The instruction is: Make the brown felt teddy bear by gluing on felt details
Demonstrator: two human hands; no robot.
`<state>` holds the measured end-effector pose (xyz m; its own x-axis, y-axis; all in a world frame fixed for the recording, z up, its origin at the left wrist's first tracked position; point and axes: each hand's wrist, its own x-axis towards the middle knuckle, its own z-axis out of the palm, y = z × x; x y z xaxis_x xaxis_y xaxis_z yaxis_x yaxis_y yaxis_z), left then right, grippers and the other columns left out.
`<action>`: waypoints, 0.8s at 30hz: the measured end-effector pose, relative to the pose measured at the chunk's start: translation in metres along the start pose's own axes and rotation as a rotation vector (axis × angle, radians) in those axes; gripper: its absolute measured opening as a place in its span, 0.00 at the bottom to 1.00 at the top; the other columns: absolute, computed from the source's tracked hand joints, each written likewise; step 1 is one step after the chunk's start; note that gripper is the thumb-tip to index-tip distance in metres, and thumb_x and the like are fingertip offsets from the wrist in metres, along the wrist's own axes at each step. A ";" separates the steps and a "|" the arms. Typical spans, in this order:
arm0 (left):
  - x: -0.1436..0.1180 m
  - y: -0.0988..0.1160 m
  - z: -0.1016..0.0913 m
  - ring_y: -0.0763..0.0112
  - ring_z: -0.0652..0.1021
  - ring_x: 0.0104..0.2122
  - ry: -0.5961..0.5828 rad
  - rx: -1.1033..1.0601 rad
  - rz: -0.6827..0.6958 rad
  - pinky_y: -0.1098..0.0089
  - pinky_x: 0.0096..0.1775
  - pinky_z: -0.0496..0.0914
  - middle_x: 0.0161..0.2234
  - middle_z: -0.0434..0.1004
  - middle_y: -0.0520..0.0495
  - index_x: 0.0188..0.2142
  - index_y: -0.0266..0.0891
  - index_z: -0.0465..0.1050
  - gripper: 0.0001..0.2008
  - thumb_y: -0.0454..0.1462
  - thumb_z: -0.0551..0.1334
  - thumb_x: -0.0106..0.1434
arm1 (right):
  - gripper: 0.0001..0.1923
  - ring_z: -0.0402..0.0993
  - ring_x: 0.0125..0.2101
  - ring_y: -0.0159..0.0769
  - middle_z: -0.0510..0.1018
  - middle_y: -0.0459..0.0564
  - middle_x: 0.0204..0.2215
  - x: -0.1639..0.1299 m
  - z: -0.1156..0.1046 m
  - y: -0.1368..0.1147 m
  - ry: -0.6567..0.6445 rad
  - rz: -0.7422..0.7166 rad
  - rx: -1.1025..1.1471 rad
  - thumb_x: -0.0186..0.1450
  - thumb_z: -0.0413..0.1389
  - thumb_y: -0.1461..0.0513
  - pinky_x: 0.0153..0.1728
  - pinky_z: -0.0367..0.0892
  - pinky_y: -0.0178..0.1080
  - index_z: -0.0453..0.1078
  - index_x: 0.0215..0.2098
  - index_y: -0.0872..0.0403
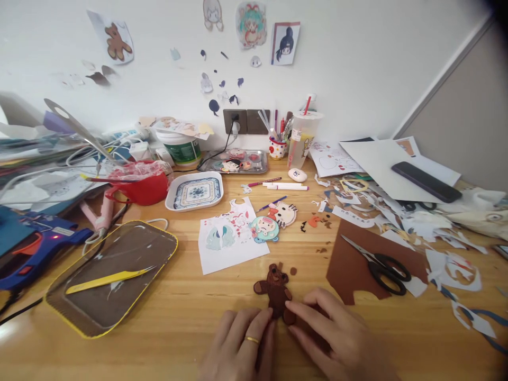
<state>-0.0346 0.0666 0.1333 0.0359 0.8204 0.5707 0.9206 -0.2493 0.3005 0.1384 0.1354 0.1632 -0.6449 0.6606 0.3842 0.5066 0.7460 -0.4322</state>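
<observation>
Spreading across the whole view is a wooden desk (178,312), crowded with craft clutter; on its left lies a yellow-rimmed tray (115,275) with yellow tweezers (107,279) resting in it, and a blue glue gun (35,246) sits just beside the tray's far corner; right of centre a brown foam sheet (349,264) carries black-handled scissors (381,264), with white paper offcuts (416,222) scattered beyond; nearer the middle lies a printed sticker sheet (230,238); smallest, and closest to the person, a brown bear cut-out (275,291) lies flat on the wood at the near centre edge, a tiny brown round scrap (293,271) just beside its head. Both hands rest at the bear's lower end; the left hand (242,344), ring on one finger, presses fingertips against its lower body; the right hand (337,333) pinches at the bear's leg with thumb and forefinger; neither is closed around it. This looks like pressing or aligning a foam piece onto the bear; the next move would likely call for steady, even fingertip pressure without sliding the layers.
</observation>
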 end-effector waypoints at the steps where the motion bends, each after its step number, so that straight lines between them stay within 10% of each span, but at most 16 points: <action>1: 0.000 0.000 0.000 0.72 0.74 0.27 0.000 0.003 0.000 0.74 0.29 0.71 0.30 0.77 0.50 0.40 0.38 0.69 0.12 0.32 0.62 0.54 | 0.10 0.70 0.26 0.33 0.71 0.50 0.28 0.001 0.002 0.000 -0.002 0.009 0.006 0.60 0.50 0.66 0.25 0.69 0.34 0.70 0.39 0.53; 15: 0.000 -0.002 0.002 0.73 0.74 0.27 0.028 0.015 0.027 0.75 0.29 0.70 0.30 0.77 0.50 0.40 0.37 0.69 0.12 0.31 0.61 0.54 | 0.10 0.71 0.33 0.35 0.72 0.49 0.34 0.015 -0.028 0.019 0.051 0.183 -0.129 0.63 0.47 0.61 0.34 0.69 0.36 0.69 0.39 0.51; 24: -0.004 -0.005 0.003 0.73 0.74 0.26 0.062 -0.011 0.018 0.75 0.29 0.70 0.29 0.77 0.48 0.40 0.36 0.69 0.11 0.29 0.60 0.55 | 0.10 0.70 0.32 0.33 0.71 0.46 0.33 0.047 -0.011 0.019 -0.168 0.311 -0.051 0.62 0.49 0.66 0.35 0.66 0.36 0.70 0.37 0.49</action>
<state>-0.0383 0.0660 0.1271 0.0276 0.7822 0.6224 0.9155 -0.2697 0.2984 0.1241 0.1811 0.1824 -0.5383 0.8369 0.0993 0.7186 0.5174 -0.4647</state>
